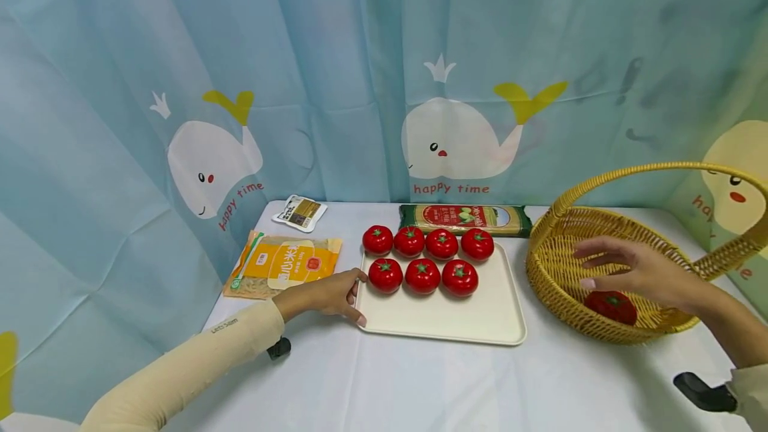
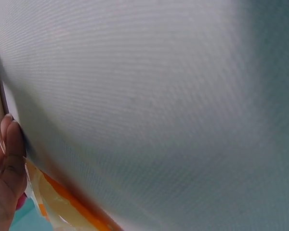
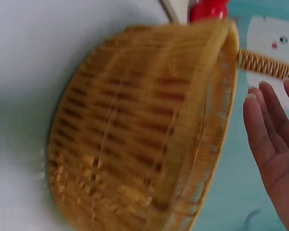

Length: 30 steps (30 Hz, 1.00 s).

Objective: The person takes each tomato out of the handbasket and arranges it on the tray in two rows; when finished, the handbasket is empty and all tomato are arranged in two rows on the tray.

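My left hand (image 1: 339, 293) holds the left edge of a cream tray (image 1: 444, 322), its thumb by the near corner. In the left wrist view, the fingers (image 2: 13, 142) of that hand lie along the tray's edge. Several red tomatoes (image 1: 423, 276) with green stems sit on the tray in two rows. Over a yellow wicker basket (image 1: 555, 285) on the right hovers my right hand (image 1: 642, 272), fingers apart and holding nothing. Below it, inside the basket, lies one tomato (image 1: 612, 307). The right wrist view has the open palm beside the basket's rim (image 3: 226, 96).
An orange food packet (image 1: 288, 265) lies left of the tray, with a small white-and-brown packet (image 1: 301, 213) behind it. A long green pack (image 1: 465, 219) lies along the tray's far side. The basket's tall arched handle (image 1: 648, 167) rises near the right hand. A curtain hangs behind the table.
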### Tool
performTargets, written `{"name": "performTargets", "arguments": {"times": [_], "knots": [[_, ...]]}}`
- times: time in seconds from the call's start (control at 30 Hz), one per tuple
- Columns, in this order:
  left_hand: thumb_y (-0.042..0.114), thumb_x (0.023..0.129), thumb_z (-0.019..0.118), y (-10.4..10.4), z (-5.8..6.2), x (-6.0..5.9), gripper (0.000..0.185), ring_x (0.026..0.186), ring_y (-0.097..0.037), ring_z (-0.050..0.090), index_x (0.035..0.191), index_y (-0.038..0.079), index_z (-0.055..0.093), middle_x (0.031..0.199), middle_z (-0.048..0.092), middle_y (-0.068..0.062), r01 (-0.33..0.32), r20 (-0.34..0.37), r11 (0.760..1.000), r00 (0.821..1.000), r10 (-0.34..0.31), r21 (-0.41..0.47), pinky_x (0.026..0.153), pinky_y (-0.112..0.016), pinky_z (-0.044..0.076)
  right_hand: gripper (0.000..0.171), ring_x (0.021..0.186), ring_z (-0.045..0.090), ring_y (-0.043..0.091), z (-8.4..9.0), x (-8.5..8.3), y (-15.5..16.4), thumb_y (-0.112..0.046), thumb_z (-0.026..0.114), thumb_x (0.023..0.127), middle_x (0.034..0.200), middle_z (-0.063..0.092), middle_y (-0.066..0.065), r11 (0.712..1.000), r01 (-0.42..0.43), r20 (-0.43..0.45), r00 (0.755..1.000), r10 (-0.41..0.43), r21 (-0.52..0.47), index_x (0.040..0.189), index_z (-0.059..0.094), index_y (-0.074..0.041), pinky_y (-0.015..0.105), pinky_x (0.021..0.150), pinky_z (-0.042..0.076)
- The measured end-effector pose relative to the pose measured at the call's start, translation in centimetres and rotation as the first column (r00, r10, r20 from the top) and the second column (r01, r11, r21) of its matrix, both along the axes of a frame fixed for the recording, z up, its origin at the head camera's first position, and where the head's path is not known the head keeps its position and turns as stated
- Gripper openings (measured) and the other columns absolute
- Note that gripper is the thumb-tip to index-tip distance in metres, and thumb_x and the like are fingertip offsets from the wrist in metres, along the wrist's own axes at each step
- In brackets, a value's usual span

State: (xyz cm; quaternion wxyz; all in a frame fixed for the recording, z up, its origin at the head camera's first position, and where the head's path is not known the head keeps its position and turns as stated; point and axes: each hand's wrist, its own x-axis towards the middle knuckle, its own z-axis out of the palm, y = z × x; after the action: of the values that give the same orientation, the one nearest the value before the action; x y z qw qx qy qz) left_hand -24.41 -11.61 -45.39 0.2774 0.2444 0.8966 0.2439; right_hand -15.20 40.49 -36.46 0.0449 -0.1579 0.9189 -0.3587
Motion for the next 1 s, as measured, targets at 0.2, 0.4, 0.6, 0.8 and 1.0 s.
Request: {"name": "performTargets", "arguments": {"times": [0.2, 0.4, 0.6, 0.8, 1.0], "knots": [[0.032, 0.074, 0.090, 0.1, 0.1, 0.1, 0.082, 0.083, -0.013, 0.051, 0.137, 0.005, 0.046, 0.092, 0.053, -0.001, -0.006, 0.003, 1.000, 1.000, 0.006, -0.014, 0.072, -0.023, 0.042, 0.048, 0.104, 0.061, -0.006, -0.8, -0.5, 3.1, 0.000, 0.073, 0.087, 0.119, 0.062, -0.024, 0.999, -0.040, -0.002, 0.999, 0.040, 0.005, 0.131, 0.055, 0.001, 0.019, 0.077, 0.052], [0.031, 0.074, 0.090, 0.2, 0.1, 0.1, 0.081, 0.082, -0.013, 0.051, 0.137, 0.005, 0.046, 0.091, 0.053, -0.001, -0.002, -0.001, 1.000, 1.000, 0.002, -0.013, 0.072, -0.023, 0.042, 0.047, 0.106, 0.059, -0.007, -1.3, -0.9, 5.5, -0.006, 0.070, 0.091, 0.123, 0.059, -0.026, 0.997, -0.049, 0.085, 0.995, 0.044, 0.054, 0.135, 0.053, 0.001, 0.020, 0.077, 0.051], [0.031, 0.074, 0.090, 0.1, 0.2, 0.0, 0.081, 0.083, -0.013, 0.051, 0.136, 0.004, 0.046, 0.092, 0.053, -0.002, -0.001, 0.000, 1.000, 1.000, 0.001, -0.012, 0.072, -0.024, 0.042, 0.049, 0.109, 0.057, -0.007, -1.4, -1.2, 6.8, -0.011, 0.067, 0.095, 0.124, 0.053, -0.031, 0.994, -0.077, 0.183, 0.981, 0.062, 0.077, 0.138, 0.050, 0.003, 0.022, 0.077, 0.052], [0.030, 0.074, 0.090, 0.2, 0.1, 0.0, 0.080, 0.082, -0.013, 0.051, 0.135, 0.003, 0.046, 0.091, 0.053, -0.002, 0.006, -0.001, 1.000, 1.000, -0.006, -0.013, 0.072, -0.023, 0.042, 0.048, 0.111, 0.054, -0.010, -1.6, -1.4, 7.1, -0.017, 0.066, 0.095, 0.132, 0.057, -0.020, 0.986, -0.122, 0.287, 0.954, 0.086, 0.110, 0.139, 0.053, -0.002, 0.022, 0.078, 0.050], [0.029, 0.075, 0.090, 0.3, 0.2, 0.0, 0.079, 0.082, -0.013, 0.050, 0.134, 0.003, 0.046, 0.091, 0.053, -0.002, 0.008, 0.000, 1.000, 1.000, -0.008, -0.011, 0.072, -0.024, 0.042, 0.050, 0.107, 0.050, -0.012, -2.4, -1.7, 6.8, -0.020, 0.067, 0.095, 0.137, 0.057, 0.017, 0.981, -0.169, 0.399, 0.910, 0.116, 0.101, 0.138, 0.053, 0.000, 0.023, 0.079, 0.049]]}}
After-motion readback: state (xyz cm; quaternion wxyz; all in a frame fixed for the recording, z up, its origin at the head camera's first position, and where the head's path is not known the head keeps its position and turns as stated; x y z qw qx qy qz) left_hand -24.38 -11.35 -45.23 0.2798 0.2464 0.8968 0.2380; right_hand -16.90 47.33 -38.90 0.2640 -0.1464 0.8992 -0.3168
